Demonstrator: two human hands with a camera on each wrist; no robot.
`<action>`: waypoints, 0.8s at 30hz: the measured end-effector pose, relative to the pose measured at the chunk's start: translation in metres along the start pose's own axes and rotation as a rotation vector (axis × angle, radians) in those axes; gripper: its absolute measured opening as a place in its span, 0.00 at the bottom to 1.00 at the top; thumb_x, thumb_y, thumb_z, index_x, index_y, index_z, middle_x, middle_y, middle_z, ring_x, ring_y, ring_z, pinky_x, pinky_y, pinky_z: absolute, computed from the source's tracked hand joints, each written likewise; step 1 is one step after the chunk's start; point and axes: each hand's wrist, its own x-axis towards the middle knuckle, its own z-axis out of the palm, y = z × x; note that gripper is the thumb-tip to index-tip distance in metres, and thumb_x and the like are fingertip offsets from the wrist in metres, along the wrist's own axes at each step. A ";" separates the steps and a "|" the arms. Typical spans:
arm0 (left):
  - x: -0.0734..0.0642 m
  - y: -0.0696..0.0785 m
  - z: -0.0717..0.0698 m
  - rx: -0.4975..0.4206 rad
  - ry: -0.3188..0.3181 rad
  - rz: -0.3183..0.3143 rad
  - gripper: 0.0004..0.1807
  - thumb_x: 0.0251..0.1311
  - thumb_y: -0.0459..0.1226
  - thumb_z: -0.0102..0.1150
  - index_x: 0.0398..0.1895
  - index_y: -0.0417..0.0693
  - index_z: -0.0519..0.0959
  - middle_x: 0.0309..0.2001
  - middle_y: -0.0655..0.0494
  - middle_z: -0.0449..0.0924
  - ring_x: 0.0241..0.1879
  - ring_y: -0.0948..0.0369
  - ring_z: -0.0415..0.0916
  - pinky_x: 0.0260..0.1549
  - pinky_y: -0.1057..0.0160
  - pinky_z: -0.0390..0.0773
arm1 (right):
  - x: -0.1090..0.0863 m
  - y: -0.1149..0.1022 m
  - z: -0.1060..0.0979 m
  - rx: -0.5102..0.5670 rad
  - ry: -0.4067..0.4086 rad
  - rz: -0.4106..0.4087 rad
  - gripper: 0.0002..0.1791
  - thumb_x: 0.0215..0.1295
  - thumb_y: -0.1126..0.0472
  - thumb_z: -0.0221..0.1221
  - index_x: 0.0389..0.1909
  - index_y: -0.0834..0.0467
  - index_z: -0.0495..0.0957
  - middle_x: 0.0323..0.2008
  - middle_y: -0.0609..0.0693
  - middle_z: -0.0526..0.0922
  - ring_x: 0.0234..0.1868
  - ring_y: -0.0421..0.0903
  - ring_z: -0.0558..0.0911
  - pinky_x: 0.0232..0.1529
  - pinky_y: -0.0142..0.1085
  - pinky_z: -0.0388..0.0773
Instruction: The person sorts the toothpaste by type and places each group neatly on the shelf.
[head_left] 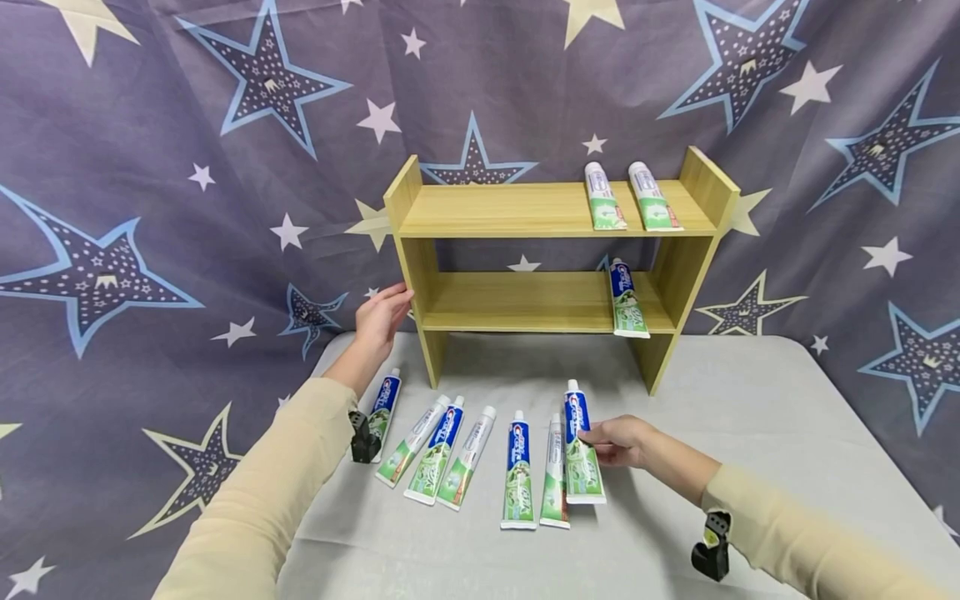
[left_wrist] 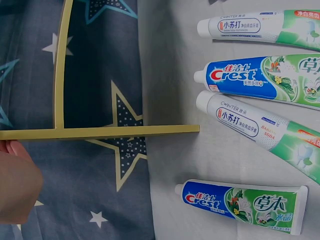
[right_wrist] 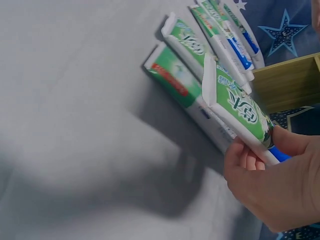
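My right hand (head_left: 621,442) pinches a blue-and-green Crest toothpaste tube (head_left: 583,475), thumb on top and fingers beneath. In the right wrist view this toothpaste tube (right_wrist: 240,107) is raised over the table, overlapping a white-and-green toothpaste tube (right_wrist: 175,80) lying below. With fingers mostly straight, my left hand (head_left: 382,318) touches the outer left side of a two-tier wooden shelf (head_left: 510,208). Two white-and-green tubes (head_left: 603,200) lie on the shelf's top tier at the right. One Crest tube (head_left: 627,300) lies on the lower tier's right end, its crimped end at the front edge.
Several more tubes lie on the grey table: a Crest tube (head_left: 518,475) near the middle, a white-and-green tube (head_left: 467,458) left of it, and another Crest tube (head_left: 388,400) partly behind the left wrist camera. A star-patterned curtain (head_left: 150,167) hangs behind the table.
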 end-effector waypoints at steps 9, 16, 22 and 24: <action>-0.001 0.000 0.000 -0.005 0.007 -0.008 0.26 0.59 0.25 0.58 0.63 0.34 0.70 0.20 0.67 0.84 0.27 0.71 0.83 0.65 0.63 0.73 | -0.007 -0.020 0.003 0.027 -0.055 -0.045 0.21 0.66 0.71 0.55 0.57 0.75 0.65 0.22 0.44 0.83 0.27 0.36 0.82 0.34 0.28 0.81; -0.001 0.000 0.001 0.000 0.010 0.004 0.26 0.59 0.25 0.58 0.63 0.34 0.70 0.21 0.66 0.84 0.28 0.71 0.83 0.64 0.63 0.74 | -0.013 -0.033 0.002 -0.003 -0.059 -0.060 0.16 0.66 0.70 0.55 0.53 0.71 0.68 0.22 0.43 0.83 0.27 0.35 0.82 0.34 0.27 0.80; -0.001 0.001 0.001 -0.001 0.008 0.000 0.27 0.58 0.24 0.58 0.63 0.34 0.70 0.21 0.66 0.84 0.28 0.71 0.83 0.62 0.65 0.75 | -0.018 -0.040 0.000 -0.025 -0.058 -0.083 0.17 0.67 0.68 0.55 0.52 0.72 0.68 0.22 0.43 0.84 0.27 0.35 0.82 0.33 0.28 0.81; -0.001 0.001 0.000 -0.005 0.012 -0.006 0.27 0.58 0.24 0.59 0.63 0.35 0.70 0.21 0.66 0.84 0.28 0.71 0.83 0.60 0.66 0.76 | -0.019 -0.042 -0.001 -0.023 -0.044 -0.079 0.21 0.66 0.68 0.56 0.56 0.74 0.67 0.23 0.44 0.84 0.27 0.35 0.82 0.33 0.29 0.81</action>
